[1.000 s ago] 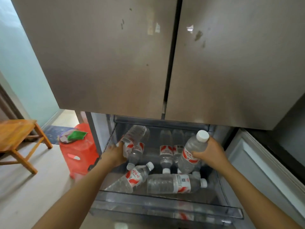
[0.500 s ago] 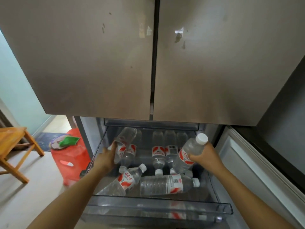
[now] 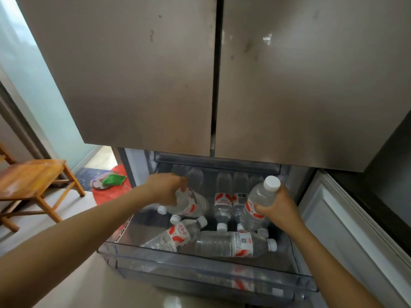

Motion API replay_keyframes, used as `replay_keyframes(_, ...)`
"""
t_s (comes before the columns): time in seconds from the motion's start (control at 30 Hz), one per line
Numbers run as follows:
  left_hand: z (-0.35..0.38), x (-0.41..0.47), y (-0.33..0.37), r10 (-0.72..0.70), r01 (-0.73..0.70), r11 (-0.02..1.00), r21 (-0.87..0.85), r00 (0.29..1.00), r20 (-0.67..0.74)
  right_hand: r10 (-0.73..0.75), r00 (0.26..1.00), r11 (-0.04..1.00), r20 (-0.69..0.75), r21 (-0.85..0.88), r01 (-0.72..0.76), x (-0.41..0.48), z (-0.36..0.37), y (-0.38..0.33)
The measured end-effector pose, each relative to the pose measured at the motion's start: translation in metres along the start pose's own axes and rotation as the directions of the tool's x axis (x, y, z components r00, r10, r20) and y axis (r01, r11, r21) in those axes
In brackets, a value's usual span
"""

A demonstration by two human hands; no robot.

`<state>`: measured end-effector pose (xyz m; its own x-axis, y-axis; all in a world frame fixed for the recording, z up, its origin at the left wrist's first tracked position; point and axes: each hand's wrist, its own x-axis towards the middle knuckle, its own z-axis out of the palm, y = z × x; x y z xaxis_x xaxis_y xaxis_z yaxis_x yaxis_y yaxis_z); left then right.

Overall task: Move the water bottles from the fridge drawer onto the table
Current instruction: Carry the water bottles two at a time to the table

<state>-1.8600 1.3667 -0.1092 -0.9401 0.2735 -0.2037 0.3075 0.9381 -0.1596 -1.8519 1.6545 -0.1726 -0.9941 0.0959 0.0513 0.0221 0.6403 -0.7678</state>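
The fridge drawer stands pulled out below the shut fridge doors, with several clear water bottles with red-and-white labels lying inside. My right hand grips one bottle by its body, white cap up, tilted over the drawer's right side. My left hand grips another bottle from above at the drawer's left; it lies nearly flat, cap toward me. Two loose bottles lie near the front: one angled and one sideways.
Two large fridge doors fill the upper view. A wooden stool stands on the floor at left. A red plastic stool with a green cloth sits beside the drawer. A white cabinet door borders the right.
My left hand has shifted right and turned over its bottle, which now lies flatter, cap toward me. My right hand keeps its bottle at about the same spot.
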Motion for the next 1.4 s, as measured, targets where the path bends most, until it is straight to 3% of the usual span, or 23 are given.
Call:
replay_keyframes(0.1,-0.028,-0.001,0.022,0.031,-0.042,0.998,-0.055,0.982,-0.189,-0.007,1.0,1.0,0.009,0.006,0.007,-0.001,0.0,-0.001)
replay_keyframes(0.17,-0.046,0.004,0.024,0.038,-0.064,0.99,-0.125,0.979,-0.2,-0.009,1.0,1.0,0.011,0.004,0.009,-0.001,-0.002,-0.002)
replay_keyframes(0.37,0.005,0.027,0.004,0.011,0.045,0.959,-0.281,0.981,0.196,0.008,0.999,1.0,0.034,0.012,-0.008,0.001,-0.005,-0.003)
replay_keyframes(0.47,0.06,0.033,-0.006,0.01,0.052,0.978,-0.204,0.957,0.29,0.006,0.999,1.0,0.045,0.01,-0.007,-0.001,-0.003,-0.002)
replay_keyframes(0.63,0.091,0.05,0.006,0.183,-0.197,0.975,0.102,0.974,0.132,-0.001,0.999,1.0,0.053,0.006,0.001,-0.001,-0.002,0.002)
replay_keyframes(0.77,0.078,0.07,0.021,0.307,-0.341,0.903,0.26,0.938,0.164,0.004,0.999,1.0,0.048,0.026,-0.005,0.003,0.0,0.005)
replay_keyframes(1.1,0.091,0.089,0.014,0.537,-0.546,0.794,0.267,0.836,0.109,0.004,0.999,1.0,0.045,0.016,-0.005,-0.001,0.0,0.003)
replay_keyframes(1.2,0.087,0.082,0.014,0.532,-0.531,0.834,0.149,0.846,0.036,-0.005,0.999,1.0,0.033,0.024,0.004,-0.004,0.002,0.001)
replay_keyframes(1.3,0.083,0.071,0.019,0.357,-0.373,0.906,-0.201,0.927,-0.111,-0.008,1.0,0.998,0.02,0.064,0.007,-0.006,0.002,0.001)
replay_keyframes(1.4,0.074,0.051,0.021,0.147,-0.237,0.773,-0.589,0.969,-0.197,0.009,1.0,0.997,0.01,0.082,-0.01,-0.006,0.002,0.003)
